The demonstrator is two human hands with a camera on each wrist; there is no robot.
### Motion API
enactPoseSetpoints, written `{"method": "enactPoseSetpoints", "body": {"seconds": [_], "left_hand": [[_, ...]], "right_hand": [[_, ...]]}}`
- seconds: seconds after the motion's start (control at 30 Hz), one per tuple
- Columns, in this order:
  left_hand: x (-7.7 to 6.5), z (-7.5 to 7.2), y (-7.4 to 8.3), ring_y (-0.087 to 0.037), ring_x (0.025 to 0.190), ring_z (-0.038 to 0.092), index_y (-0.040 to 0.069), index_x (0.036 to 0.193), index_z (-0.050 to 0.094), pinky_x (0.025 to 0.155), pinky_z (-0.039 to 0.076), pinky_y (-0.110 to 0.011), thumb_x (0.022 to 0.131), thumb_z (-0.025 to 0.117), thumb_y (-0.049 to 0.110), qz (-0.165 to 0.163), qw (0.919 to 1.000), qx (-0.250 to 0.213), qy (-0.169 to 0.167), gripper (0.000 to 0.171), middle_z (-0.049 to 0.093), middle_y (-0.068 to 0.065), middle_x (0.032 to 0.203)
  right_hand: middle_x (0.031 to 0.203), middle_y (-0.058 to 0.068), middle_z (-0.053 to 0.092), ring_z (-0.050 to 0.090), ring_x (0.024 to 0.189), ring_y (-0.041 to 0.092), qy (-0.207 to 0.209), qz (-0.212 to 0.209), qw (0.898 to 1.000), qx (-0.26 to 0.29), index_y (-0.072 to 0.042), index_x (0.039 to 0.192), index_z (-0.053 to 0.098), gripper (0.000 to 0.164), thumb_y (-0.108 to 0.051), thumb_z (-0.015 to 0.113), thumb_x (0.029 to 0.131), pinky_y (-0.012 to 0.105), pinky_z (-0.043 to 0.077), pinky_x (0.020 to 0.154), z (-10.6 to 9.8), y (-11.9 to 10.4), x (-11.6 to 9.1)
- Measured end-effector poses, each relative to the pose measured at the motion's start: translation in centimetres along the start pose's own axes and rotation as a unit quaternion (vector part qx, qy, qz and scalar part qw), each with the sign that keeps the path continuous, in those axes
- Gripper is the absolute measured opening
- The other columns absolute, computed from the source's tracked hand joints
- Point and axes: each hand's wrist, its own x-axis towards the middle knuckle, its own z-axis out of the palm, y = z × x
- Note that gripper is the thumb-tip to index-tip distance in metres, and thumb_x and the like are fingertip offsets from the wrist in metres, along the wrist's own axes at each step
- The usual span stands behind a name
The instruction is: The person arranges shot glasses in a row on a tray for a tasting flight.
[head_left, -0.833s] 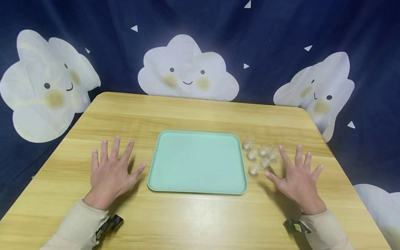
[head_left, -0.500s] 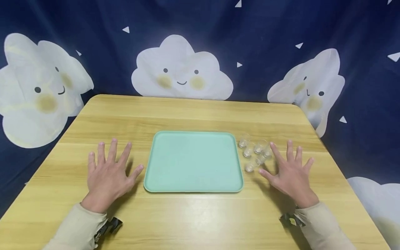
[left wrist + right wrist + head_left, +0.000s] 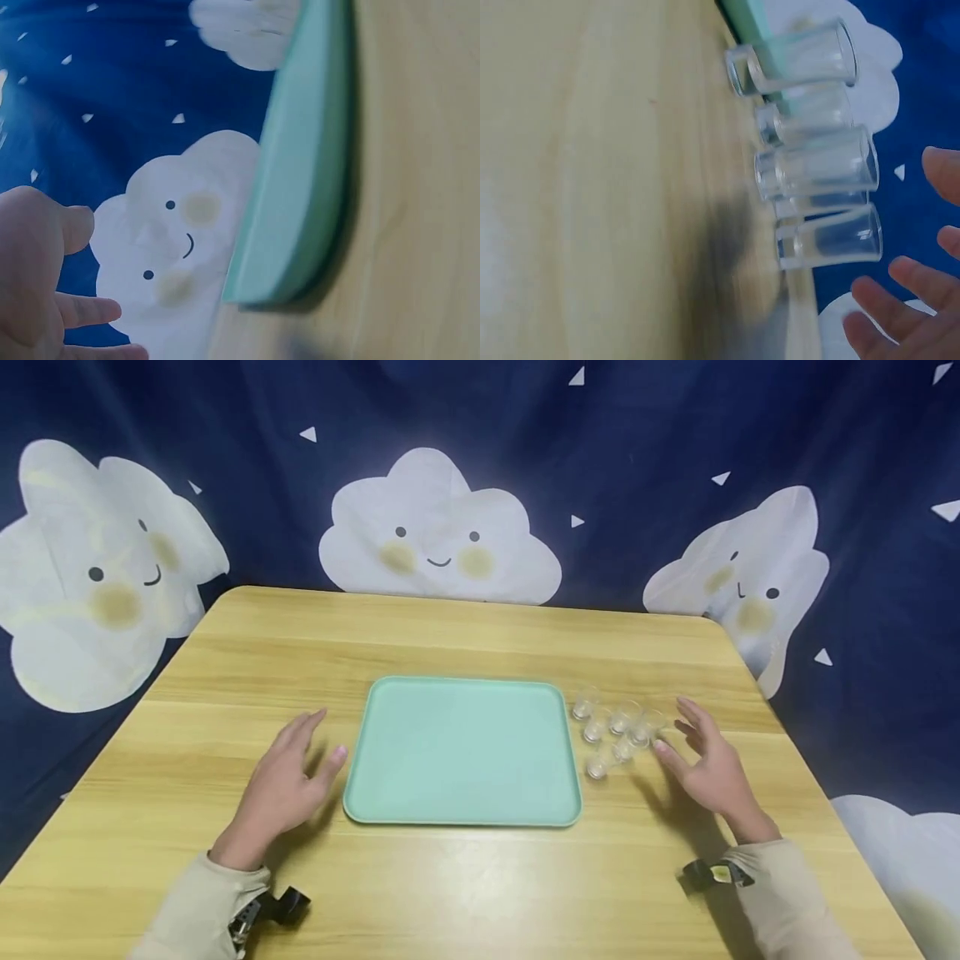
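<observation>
A light green rectangular tray [image 3: 465, 752] lies on the wooden table, its rim [image 3: 322, 187] close in the left wrist view. My left hand [image 3: 281, 789] hovers to its left, fingers extended and thumb apart, holding nothing. Several small clear shot glasses [image 3: 596, 727] stand upright in a cluster just right of the tray. Beside that cluster, on its right, is my right hand [image 3: 708, 768], empty, with its thumb and fingers parted toward the glasses. In the right wrist view the fingers [image 3: 922, 281] are near a shot glass [image 3: 832, 238] without touching it.
The wooden table [image 3: 480, 893] reaches back to a dark blue curtain [image 3: 615, 460] printed with white clouds. Black wrist cameras, such as the left one [image 3: 288, 906], stick out beside both sleeves.
Both hands have turned from palm-down with spread fingers to more sideways, palms facing inward, fingers drawn closer together. The head view has shifted slightly. Tray and glasses stay in place.
</observation>
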Motion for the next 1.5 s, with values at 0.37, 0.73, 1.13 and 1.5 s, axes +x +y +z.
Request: {"method": "enactPoseSetpoints", "body": {"seconds": [0.37, 0.73, 1.13, 1.5], "left_hand": [[1.2, 1.7, 0.1, -0.040, 0.130, 0.043, 0.007, 0.154, 0.022, 0.103, 0.037, -0.053, 0.097, 0.053, 0.044, -0.125, 0.9715, -0.193, -0.057, 0.075, 0.036, -0.024, 0.148], [1.6, 2.7, -1.2, -0.036, 0.123, 0.051, 0.002, 0.150, 0.032, 0.088, 0.051, -0.035, 0.096, 0.060, 0.019, -0.126, 0.9570, -0.255, -0.060, 0.063, 0.043, -0.023, 0.144], [0.9, 2.8, -1.0, -0.033, 0.113, 0.058, 0.001, 0.144, 0.042, 0.087, 0.051, -0.040, 0.089, 0.064, 0.004, -0.098, 0.9674, -0.216, -0.088, 0.060, 0.052, -0.021, 0.136], [0.5, 3.0, -1.6, -0.032, 0.112, 0.058, 0.002, 0.142, 0.046, 0.091, 0.044, -0.045, 0.083, 0.062, -0.002, -0.081, 0.9700, -0.210, -0.091, 0.061, 0.054, -0.017, 0.136]], "right_hand": [[0.139, 0.034, 0.043, 0.048, 0.118, 0.050, -0.047, 0.043, 0.991, 0.114, 0.008, 0.146, 0.028, 0.060, -0.004, 0.058, 0.095, 0.008, 0.042, 0.084, -0.8, 1.3, 2.6], [0.138, 0.034, 0.044, 0.048, 0.120, 0.049, -0.072, 0.067, 0.988, 0.122, 0.009, 0.145, 0.031, 0.058, -0.010, 0.057, 0.096, 0.009, 0.043, 0.083, -0.7, 2.1, 3.5], [0.127, 0.032, 0.054, 0.059, 0.109, 0.034, -0.084, 0.068, 0.989, 0.102, 0.010, 0.138, 0.040, 0.054, 0.001, 0.062, 0.090, 0.012, 0.045, 0.083, 0.3, 2.4, 3.0], [0.123, 0.029, 0.058, 0.059, 0.107, 0.044, -0.085, 0.084, 0.990, 0.073, 0.008, 0.133, 0.046, 0.049, -0.003, 0.065, 0.090, 0.014, 0.047, 0.081, 0.6, 2.9, 3.2]]}}
